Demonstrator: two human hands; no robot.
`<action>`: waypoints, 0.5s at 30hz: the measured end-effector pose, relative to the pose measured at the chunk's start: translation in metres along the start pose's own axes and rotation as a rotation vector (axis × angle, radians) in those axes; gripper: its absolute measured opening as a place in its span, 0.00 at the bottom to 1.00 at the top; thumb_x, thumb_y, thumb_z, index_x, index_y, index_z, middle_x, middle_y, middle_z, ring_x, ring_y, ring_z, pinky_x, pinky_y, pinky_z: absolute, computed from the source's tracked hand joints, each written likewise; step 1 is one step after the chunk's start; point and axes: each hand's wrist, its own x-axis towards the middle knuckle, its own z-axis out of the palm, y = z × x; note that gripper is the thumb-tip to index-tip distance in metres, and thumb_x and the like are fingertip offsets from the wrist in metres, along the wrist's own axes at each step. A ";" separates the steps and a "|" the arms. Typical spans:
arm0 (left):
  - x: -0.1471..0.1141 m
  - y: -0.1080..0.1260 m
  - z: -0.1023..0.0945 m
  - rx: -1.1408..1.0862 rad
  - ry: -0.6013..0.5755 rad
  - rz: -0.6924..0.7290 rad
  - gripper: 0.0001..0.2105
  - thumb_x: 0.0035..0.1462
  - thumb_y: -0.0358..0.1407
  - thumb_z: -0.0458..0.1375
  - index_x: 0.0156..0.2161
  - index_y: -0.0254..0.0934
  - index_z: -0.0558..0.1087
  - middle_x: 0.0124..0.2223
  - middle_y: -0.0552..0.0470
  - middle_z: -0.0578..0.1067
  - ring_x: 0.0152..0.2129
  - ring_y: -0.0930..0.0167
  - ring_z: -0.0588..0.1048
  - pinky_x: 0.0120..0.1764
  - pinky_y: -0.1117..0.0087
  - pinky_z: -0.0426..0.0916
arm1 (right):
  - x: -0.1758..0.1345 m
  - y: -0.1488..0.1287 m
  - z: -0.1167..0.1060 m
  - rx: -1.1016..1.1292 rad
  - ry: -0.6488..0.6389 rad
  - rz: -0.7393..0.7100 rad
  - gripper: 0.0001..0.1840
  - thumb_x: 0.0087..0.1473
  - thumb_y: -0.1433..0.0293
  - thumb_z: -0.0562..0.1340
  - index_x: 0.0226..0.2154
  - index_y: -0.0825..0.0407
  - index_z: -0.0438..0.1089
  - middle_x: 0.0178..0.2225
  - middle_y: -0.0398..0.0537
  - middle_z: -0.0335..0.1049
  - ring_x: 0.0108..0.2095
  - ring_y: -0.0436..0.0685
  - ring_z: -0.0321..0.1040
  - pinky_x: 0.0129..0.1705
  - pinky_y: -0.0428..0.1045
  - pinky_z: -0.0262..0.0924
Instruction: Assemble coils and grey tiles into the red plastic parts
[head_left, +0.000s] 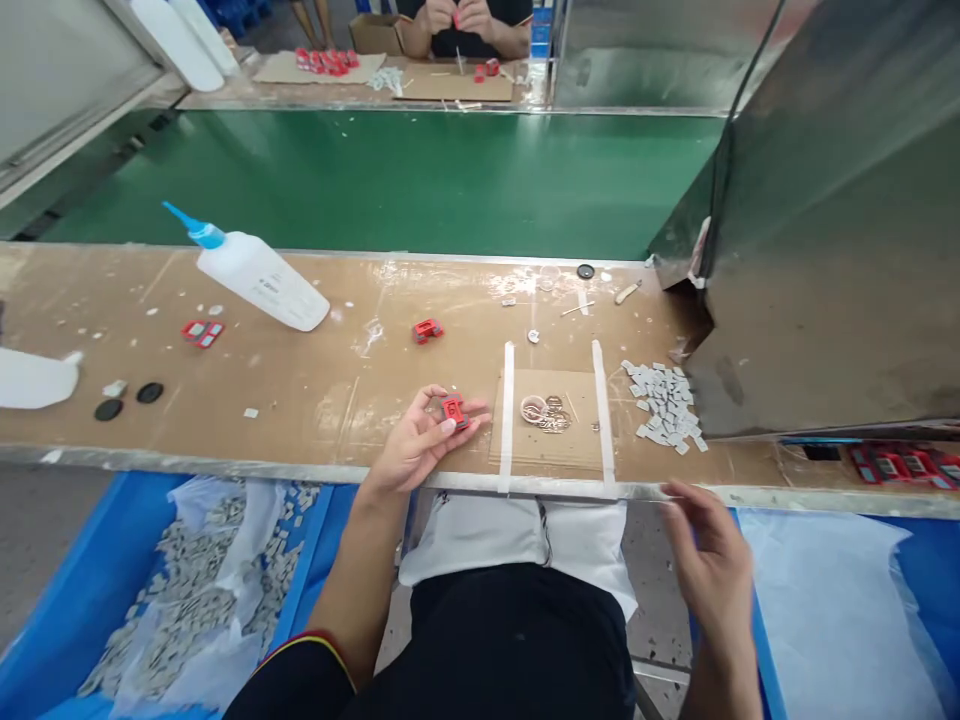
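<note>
My left hand (420,440) is turned palm up over the front of the table and grips a small red and grey plastic piece (454,411) between thumb and fingers. At the table's front edge, to the right, my right hand (709,550) hangs with its fingers loosely bent and thumb apart; I see nothing in it. Between the hands lies a cardboard pad (555,450) taped down on two sides. On it are a small round ring-shaped dish (533,409) and several shiny metallic bits (556,416). A similar red piece (427,331) rests behind my left hand.
A heap of small grey-white tiles (664,405) lies beside the metal housing (832,240). A white squeeze bottle (262,280) lies at the left. Blue bins (300,590) flank my lap. Beyond a green conveyor belt (450,180), another person's hands (457,16) hold something reddish.
</note>
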 end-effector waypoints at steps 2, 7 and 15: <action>0.002 -0.004 -0.001 0.012 -0.043 0.013 0.25 0.50 0.37 0.73 0.41 0.42 0.60 0.48 0.45 0.82 0.45 0.61 0.83 0.49 0.59 0.78 | 0.000 -0.020 0.022 0.088 -0.148 -0.092 0.11 0.61 0.59 0.62 0.41 0.48 0.75 0.38 0.52 0.78 0.34 0.59 0.75 0.34 0.54 0.71; 0.009 -0.024 -0.001 0.053 -0.093 0.119 0.35 0.43 0.40 0.76 0.51 0.44 0.61 0.35 0.55 0.81 0.31 0.68 0.83 0.35 0.70 0.78 | 0.018 -0.051 0.066 0.226 -0.278 -0.150 0.11 0.63 0.63 0.61 0.45 0.48 0.72 0.37 0.51 0.78 0.33 0.58 0.74 0.34 0.53 0.72; 0.009 -0.052 0.008 0.125 -0.102 0.056 0.23 0.45 0.44 0.75 0.40 0.37 0.69 0.37 0.54 0.77 0.17 0.80 0.73 0.18 0.79 0.69 | 0.044 -0.064 0.110 0.285 -0.281 -0.123 0.15 0.60 0.65 0.62 0.49 0.50 0.71 0.35 0.47 0.73 0.28 0.53 0.68 0.30 0.50 0.66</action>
